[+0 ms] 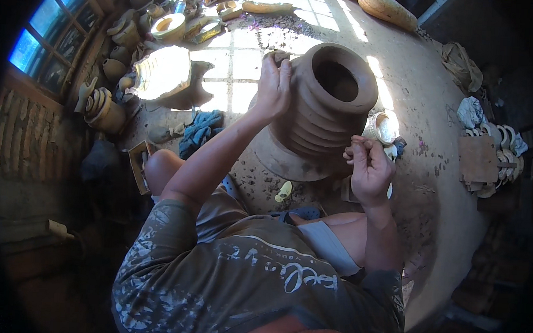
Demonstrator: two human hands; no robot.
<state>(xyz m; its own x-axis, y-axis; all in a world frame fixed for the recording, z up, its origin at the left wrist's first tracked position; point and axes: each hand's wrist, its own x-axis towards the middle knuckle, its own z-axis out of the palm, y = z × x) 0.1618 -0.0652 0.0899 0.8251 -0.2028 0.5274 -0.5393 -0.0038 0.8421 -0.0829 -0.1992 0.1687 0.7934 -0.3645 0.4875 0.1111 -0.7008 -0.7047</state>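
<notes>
- Wall-smoothing, seemingly: left hand [275, 86], fingers bent, grip unclear, touched the ribbed pot [310, 121].
- It stood well inside the floor's [424, 102] left edge.
- Right hand [373, 168] pinched fingers together, contents unclear; next move likely wanted steady pressure.

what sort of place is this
Likely a pottery workshop: a large ridged clay pot stands with dark, clay-like crumbs at its base, and more pots crowd near the window.

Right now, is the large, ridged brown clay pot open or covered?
Open: the large, ridged brown clay pot has no lid on, and its round mouth shows a dark hollow inside.
</notes>
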